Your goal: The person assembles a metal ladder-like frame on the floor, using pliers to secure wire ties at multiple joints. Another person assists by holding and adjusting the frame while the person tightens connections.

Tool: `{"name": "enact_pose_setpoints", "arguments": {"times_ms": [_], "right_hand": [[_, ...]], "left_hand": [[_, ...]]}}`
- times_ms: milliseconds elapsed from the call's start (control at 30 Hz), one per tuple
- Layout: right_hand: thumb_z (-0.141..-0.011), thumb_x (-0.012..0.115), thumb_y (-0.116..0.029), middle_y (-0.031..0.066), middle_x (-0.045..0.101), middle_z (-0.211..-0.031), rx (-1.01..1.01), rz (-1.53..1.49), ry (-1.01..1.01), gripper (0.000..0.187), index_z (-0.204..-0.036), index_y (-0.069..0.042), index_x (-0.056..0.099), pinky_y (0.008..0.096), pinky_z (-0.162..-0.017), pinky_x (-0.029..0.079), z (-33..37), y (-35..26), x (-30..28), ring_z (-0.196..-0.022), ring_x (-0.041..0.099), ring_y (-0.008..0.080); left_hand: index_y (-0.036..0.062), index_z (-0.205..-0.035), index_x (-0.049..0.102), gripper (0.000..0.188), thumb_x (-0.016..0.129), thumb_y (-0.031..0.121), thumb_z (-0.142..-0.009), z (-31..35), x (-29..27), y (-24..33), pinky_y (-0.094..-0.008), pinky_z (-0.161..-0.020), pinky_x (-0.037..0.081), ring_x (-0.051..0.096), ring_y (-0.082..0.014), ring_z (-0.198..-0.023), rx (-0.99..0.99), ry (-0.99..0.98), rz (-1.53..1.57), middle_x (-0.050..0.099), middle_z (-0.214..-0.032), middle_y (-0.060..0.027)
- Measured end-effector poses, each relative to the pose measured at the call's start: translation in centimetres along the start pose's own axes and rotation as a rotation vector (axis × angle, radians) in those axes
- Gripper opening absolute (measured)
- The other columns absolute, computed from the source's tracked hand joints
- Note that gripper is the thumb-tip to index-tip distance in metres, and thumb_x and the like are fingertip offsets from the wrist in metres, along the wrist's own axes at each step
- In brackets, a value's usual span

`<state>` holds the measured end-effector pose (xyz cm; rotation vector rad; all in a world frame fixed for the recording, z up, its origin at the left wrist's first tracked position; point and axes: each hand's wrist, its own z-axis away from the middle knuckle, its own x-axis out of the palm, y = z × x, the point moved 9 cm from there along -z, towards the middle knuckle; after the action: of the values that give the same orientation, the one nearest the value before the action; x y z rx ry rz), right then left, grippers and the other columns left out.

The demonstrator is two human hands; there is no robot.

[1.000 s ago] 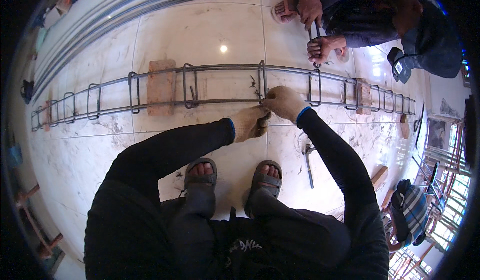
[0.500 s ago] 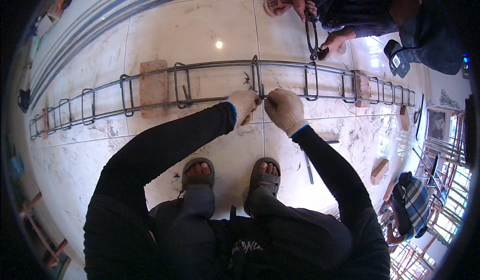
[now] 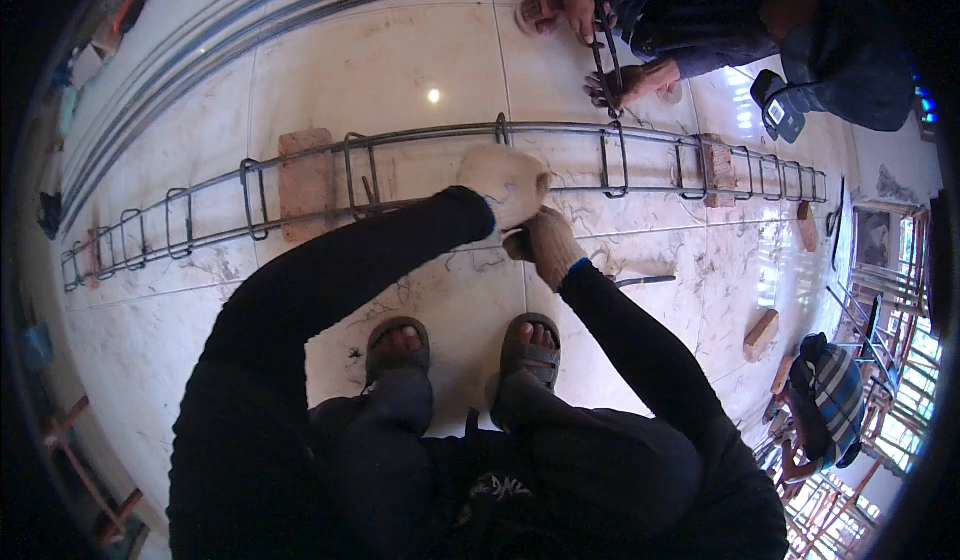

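Observation:
A long rebar cage (image 3: pixel 400 133), thin bars joined by rectangular stirrups, stretches across the floor before me. My left hand (image 3: pixel 502 182), in a pale knit glove with a blue cuff edge, is closed over the near bar by a middle stirrup (image 3: pixel 502 130) and hides the joint there. Just below and to its right, my gloved right hand (image 3: pixel 549 245) is closed, its fingers curled close to the left hand. What either hand grips is too small or covered. A dark tool (image 3: pixel 648 281) lies on the floor, partly behind my right forearm.
Bricks (image 3: pixel 306 185) prop the cage. Long steel bars (image 3: pixel 330 2) lie at the far side. A co-worker opposite holds long-handled pincers (image 3: pixel 606 60) at the cage. Loose brick pieces (image 3: pixel 761 335) and another crouching person (image 3: pixel 826 400) are at right.
My left hand has shifted right and up over the bar, and my right hand has dropped slightly nearer me. The co-worker's other hand has come to the pincers.

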<state>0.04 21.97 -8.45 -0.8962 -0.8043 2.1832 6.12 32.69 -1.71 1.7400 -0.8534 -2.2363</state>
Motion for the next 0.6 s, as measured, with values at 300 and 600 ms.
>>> {"name": "enact_pose_setpoints", "arguments": {"times_ms": [300, 600], "right_hand": [[-0.086, 0.074, -0.012, 0.0073, 0.072, -0.112, -0.944, 0.649, 0.515, 0.027, -0.112, -0.016, 0.075, 0.0465, -0.082, 0.054, 6.8, -13.4, -4.8, -0.094, 0.069, 0.0326], [-0.089, 0.074, -0.024, 0.0099, 0.071, -0.087, -0.468, 0.977, 0.379, 0.011, -0.09, -0.013, 0.074, 0.0502, -0.077, 0.055, 2.3, -10.0, -4.1, -0.087, 0.069, 0.0352]], "left_hand": [[0.0006, -0.097, 0.074, 0.046, 0.053, 0.04, -0.106, 3.5, 4.9, -8.8, -0.0432, -0.066, 0.054, 0.071, -0.0266, -0.073, -0.326, -0.399, 0.276, 0.075, -0.084, -0.013], [0.0041, -0.101, 0.074, 0.028, 0.062, 0.029, -0.105, 7.5, 7.5, -6.2, -0.0264, -0.054, 0.044, 0.054, -0.0112, -0.06, -0.737, -0.537, 1.313, 0.064, -0.078, -0.0015]]}}
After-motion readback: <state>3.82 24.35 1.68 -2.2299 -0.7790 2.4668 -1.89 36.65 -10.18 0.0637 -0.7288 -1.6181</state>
